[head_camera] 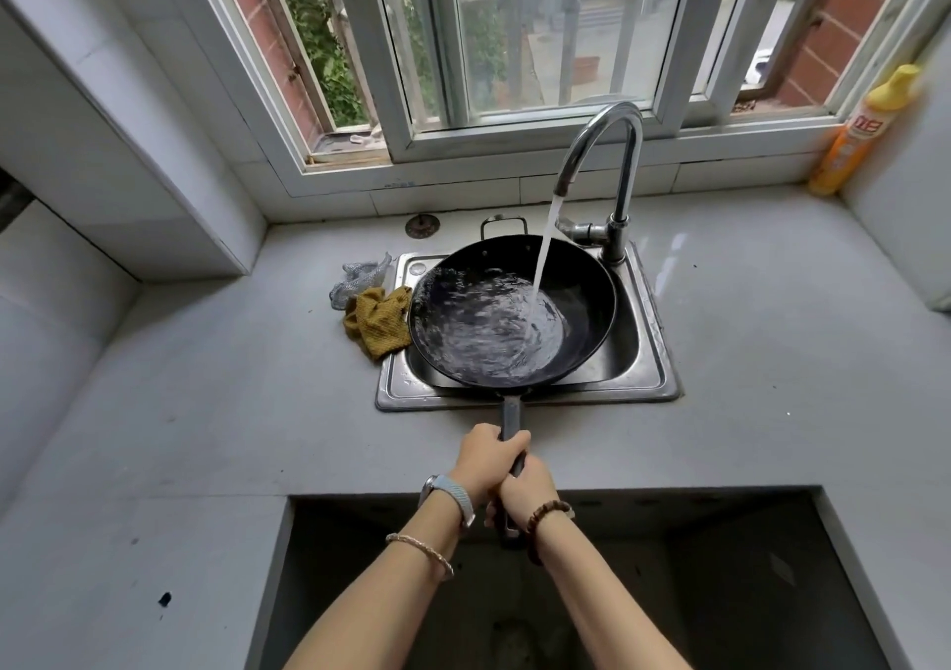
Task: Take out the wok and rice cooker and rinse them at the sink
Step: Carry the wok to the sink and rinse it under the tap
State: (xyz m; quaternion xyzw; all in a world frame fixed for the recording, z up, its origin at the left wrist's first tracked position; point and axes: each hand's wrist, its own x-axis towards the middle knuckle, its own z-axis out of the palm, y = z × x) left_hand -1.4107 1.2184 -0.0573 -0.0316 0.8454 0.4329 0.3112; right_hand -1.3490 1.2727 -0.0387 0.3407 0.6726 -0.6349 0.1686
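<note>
Wok (514, 319): black, round, one long handle (512, 414) and a small loop handle (504, 224) opposite. Location: centre of frame, held over the steel sink (653, 360), bowl nearly filling the basin. Whether its underside rests on the rim cannot be told.

Water: runs from the tap (607, 155), upper centre-right, and lands right of the bowl's middle; a rippling pool covers the bottom and left side.

Hands: both closed round the long handle, lower centre of frame. Left hand (486, 456) grips nearer the bowl, right hand (527, 481) just behind it, the two touching. Watch on the left wrist, bead bracelet on the right.

Orientation: long axis runs from handle end at lower centre to loop handle at upper centre, almost straight up the frame. Open side faces up, seemingly tipped a little to the left, where the pool gathers.

Step in hand, as judged: rinsing the wok. To do it well, keep the two-handed grip firm, since the water adds weight far from the hands; rock and turn the bowl slowly so the pool sweeps all the wall, including the drier right side; then tip away over the basin, not over the surface (206, 412).

Nearby: yellow cloth (378, 322) and grey scourer (360, 278) left of the sink; yellow bottle (859, 129) at upper right.

Rice cooker: not in view.
</note>
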